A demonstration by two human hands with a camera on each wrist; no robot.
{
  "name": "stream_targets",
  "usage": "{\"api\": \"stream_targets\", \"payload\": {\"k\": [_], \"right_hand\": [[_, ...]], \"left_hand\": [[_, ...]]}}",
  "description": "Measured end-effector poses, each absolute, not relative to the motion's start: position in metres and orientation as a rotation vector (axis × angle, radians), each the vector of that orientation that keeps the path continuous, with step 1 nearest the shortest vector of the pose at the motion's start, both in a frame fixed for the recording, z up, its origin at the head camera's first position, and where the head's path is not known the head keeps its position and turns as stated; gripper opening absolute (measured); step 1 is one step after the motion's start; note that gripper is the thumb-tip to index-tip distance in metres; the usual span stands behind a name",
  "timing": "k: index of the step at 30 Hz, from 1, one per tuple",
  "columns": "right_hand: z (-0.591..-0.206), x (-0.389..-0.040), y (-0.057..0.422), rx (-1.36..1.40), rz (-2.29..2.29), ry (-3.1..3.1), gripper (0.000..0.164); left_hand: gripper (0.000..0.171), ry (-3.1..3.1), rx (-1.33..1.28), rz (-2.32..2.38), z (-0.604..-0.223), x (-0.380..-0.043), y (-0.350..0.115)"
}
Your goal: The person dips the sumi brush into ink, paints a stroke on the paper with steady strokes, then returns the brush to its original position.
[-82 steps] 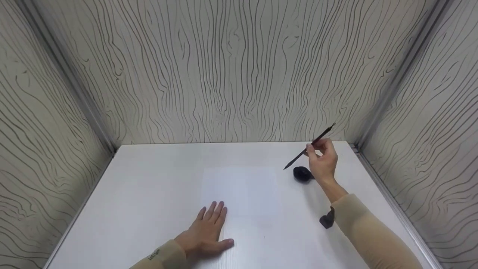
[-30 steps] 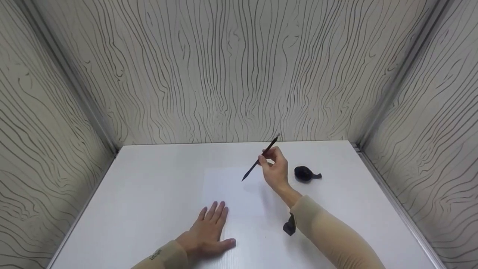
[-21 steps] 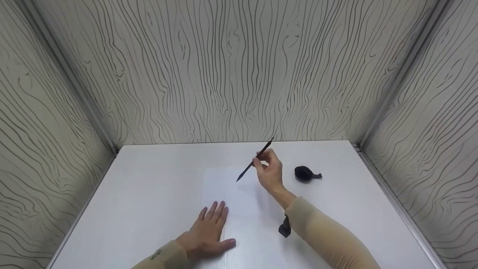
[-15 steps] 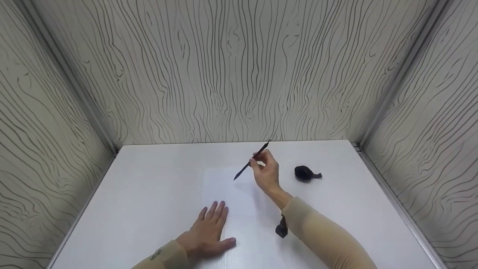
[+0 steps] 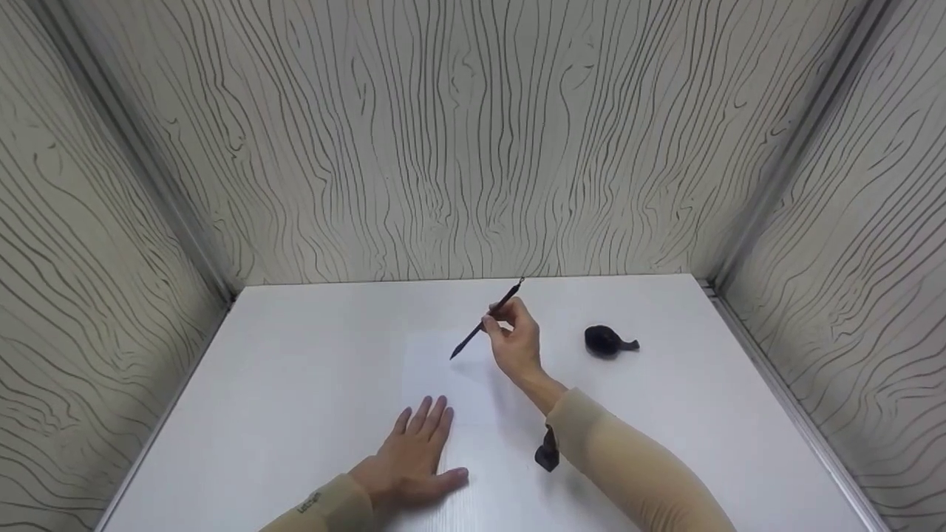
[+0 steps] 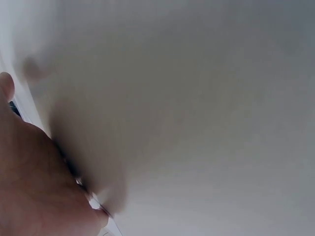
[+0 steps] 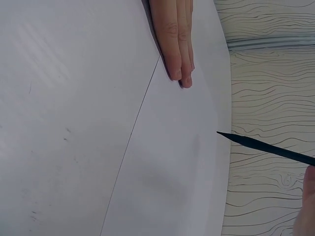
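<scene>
A dark, slim brush (image 5: 473, 336) with a pointed tip and a small loop at its top end is pinched between the thumb and fingers of my right hand (image 5: 515, 343). It slants down to the left, its tip over the white sheet of paper (image 5: 473, 403). In the right wrist view the brush's dark tip (image 7: 241, 139) points across the sheet. My left hand (image 5: 417, 458) lies flat with straight fingers, fingertips on the paper's near left corner. The left wrist view catches mostly that hand's palm side (image 6: 39, 182) and blurred white table.
A small black dish with a short handle (image 5: 604, 341) sits on the white table (image 5: 295, 369), right of the paper. Wood-grain panels (image 5: 465, 148) rise at the back and both sides. A black device (image 5: 547, 452) hangs under my right wrist.
My right hand has carried the brush leftward from beside the black dish to over the paper, its tip moving lower. The left hand has stayed in place.
</scene>
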State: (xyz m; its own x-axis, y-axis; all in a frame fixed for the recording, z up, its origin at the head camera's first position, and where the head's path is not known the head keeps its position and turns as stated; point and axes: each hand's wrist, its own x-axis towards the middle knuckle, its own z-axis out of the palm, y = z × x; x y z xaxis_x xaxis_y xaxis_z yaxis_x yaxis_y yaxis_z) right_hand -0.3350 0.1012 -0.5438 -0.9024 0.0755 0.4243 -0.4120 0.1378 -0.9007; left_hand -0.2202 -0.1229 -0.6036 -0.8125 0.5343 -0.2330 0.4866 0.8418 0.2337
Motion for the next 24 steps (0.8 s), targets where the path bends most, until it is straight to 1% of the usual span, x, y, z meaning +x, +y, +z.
{"api": "stream_targets", "payload": {"k": [13, 24], "right_hand": [[-0.553, -0.336, 0.091, 0.330, 1.853, -2.074, 0.016], [-0.559, -0.334, 0.088, 0.276, 1.858, -2.082, 0.016]], "left_hand": [[0.114, 2.709, 0.757, 0.239, -0.604, -0.222, -0.123], [0.114, 2.722, 0.752, 0.219, -0.604, -0.222, -0.121]]}}
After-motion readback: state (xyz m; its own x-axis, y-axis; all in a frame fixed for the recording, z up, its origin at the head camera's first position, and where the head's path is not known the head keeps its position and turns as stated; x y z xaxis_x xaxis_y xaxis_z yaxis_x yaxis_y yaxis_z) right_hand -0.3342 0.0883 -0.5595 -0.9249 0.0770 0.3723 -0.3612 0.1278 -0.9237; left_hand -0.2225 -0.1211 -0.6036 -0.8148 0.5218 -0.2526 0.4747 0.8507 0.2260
